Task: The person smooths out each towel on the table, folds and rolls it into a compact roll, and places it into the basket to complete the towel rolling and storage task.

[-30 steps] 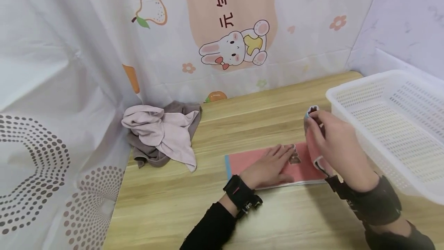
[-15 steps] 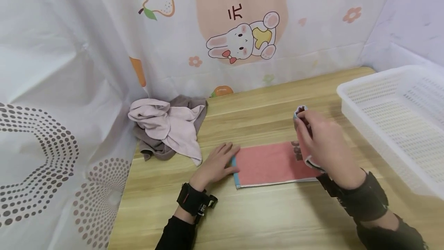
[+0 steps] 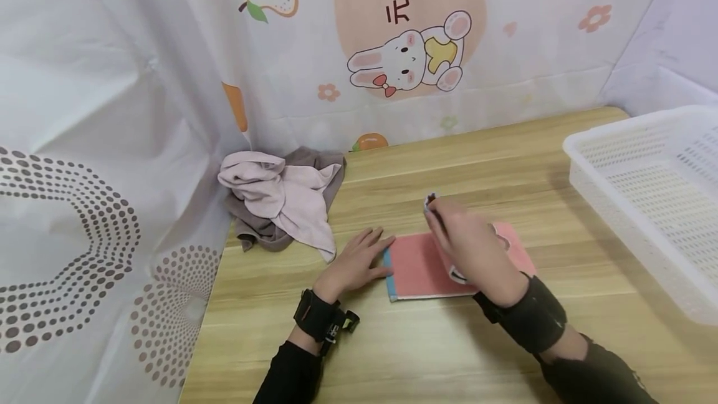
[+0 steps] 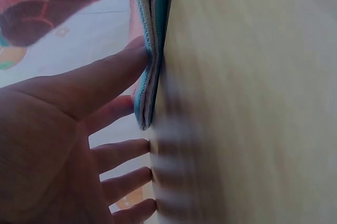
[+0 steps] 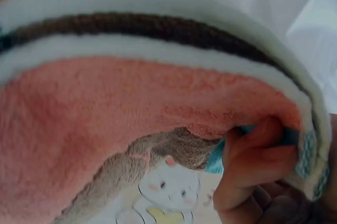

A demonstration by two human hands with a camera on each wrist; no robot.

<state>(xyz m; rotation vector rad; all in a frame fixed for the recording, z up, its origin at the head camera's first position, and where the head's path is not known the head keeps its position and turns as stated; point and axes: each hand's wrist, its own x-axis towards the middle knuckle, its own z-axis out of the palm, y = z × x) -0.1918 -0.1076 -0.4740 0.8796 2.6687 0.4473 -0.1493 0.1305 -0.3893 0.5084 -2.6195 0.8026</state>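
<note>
A folded pink towel (image 3: 412, 267) with a blue end band (image 3: 389, 279) lies on the wooden table. My right hand (image 3: 473, 248) pinches its other end and holds it raised and curved back over the flat part. In the right wrist view the layered towel edge (image 5: 158, 26) arches up to my fingers (image 5: 258, 155), and brown print shows inside the curve. At the banded end is my left hand (image 3: 352, 264), its fingers spread and fairly straight on the table. The left wrist view has my left thumb (image 4: 113, 76) touching the blue stitched edge (image 4: 150, 60).
A crumpled pale pink cloth (image 3: 305, 201) lies over a grey-brown cloth (image 3: 263, 232) at the back left. On the right stands a white perforated plastic basket (image 3: 611, 211). A printed curtain (image 3: 291, 98) hangs along the table's back edge.
My left hand has slid left from the towel's middle to its blue-banded end. My right hand has carried the raised end leftward over the towel. The view has shifted slightly.
</note>
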